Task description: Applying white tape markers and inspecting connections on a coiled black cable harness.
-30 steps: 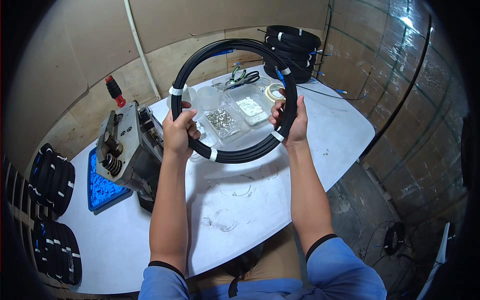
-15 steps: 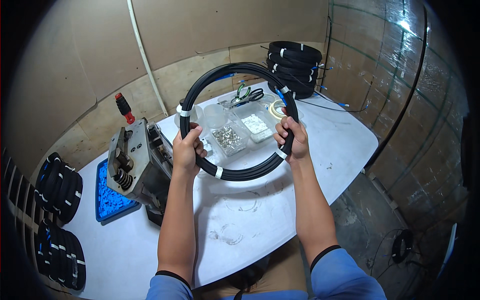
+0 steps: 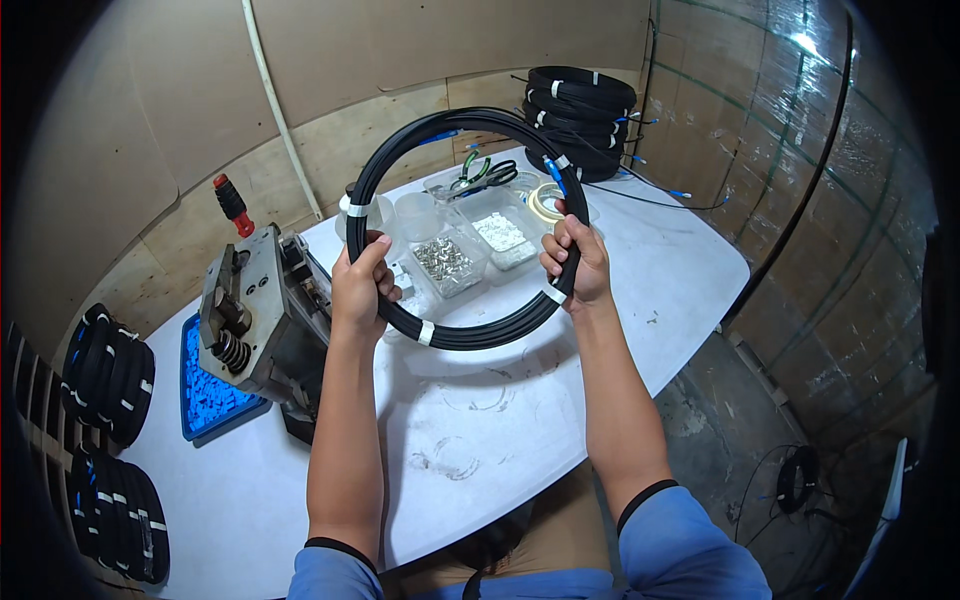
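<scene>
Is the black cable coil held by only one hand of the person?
No, the left hand and the right hand grip the cable coil on opposite sides.

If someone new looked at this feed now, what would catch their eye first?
Probably the large black cable coil, held above the white table by the left grip and right grip on opposite sides. Next, the metal machine at left, beside a tray of blue pieces, and the stack of black coils at back right.
</scene>
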A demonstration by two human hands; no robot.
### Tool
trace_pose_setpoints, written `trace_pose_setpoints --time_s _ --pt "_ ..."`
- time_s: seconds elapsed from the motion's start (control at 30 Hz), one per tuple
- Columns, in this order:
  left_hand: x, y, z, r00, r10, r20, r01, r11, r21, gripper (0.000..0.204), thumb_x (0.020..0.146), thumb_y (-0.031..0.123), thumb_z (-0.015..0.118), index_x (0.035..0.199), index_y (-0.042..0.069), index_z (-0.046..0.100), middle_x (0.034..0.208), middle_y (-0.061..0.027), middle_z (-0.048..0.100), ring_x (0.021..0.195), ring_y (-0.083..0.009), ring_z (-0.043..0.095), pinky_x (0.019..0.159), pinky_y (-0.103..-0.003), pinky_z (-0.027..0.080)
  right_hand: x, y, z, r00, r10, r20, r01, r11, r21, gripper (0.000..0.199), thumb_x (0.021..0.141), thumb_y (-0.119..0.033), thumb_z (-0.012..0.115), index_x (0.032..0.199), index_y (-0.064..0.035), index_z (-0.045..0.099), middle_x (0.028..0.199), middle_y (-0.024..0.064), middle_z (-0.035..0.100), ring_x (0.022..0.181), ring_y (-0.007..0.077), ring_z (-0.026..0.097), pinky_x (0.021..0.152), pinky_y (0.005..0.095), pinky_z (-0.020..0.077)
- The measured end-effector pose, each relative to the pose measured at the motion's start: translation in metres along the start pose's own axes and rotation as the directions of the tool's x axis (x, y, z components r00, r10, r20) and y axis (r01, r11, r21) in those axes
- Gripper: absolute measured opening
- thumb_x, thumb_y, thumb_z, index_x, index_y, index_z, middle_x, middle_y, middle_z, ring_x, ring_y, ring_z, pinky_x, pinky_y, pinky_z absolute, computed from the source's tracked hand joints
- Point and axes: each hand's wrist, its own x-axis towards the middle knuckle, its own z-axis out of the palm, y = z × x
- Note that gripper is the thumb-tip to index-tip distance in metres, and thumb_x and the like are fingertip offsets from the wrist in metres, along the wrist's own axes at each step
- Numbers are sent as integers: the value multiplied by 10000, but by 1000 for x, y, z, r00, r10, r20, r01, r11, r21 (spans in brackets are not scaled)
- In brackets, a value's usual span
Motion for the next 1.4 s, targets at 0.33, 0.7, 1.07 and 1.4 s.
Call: trace_pose_setpoints --time_s 0.33,0.7,1.07,1.4 --pt "-1 4 0 1000 -2 10 2 1000 24 192 897 191 663 990 97 525 624 46 365 485 -73 370 466 -266 345 -1 0 5 1000 -23 -13 23 1000 -8 330 979 -234 577 1221 -14 529 695 -32 401 580 62 395 464 210 362" --pt "-2 4 3 1000 1 1 -1 1000 24 191 896 187 663 989 91 527 619 47 362 479 -72 369 456 -265 340 0 -3 0 1000 -7 4 7 1000 22 313 944 -205 624 1202 -38 572 674 -31 397 545 65 400 444 213 354" --pt "-3 6 4 999 32 22 -33 999 37 194 891 181 674 990 85 538 609 46 368 470 -74 378 451 -268 352 -3 -6 -1 997 -44 65 45 999 -10 311 994 -225 518 1235 -29 527 641 -38 395 523 60 398 439 201 385" --pt "-4 8 5 998 52 22 -53 997 52 201 891 178 685 1001 77 551 608 46 374 470 -71 384 452 -265 353 -3 -5 0 998 -55 32 56 998 -35 315 985 -232 529 1220 -23 513 634 -35 402 520 58 399 437 203 384"
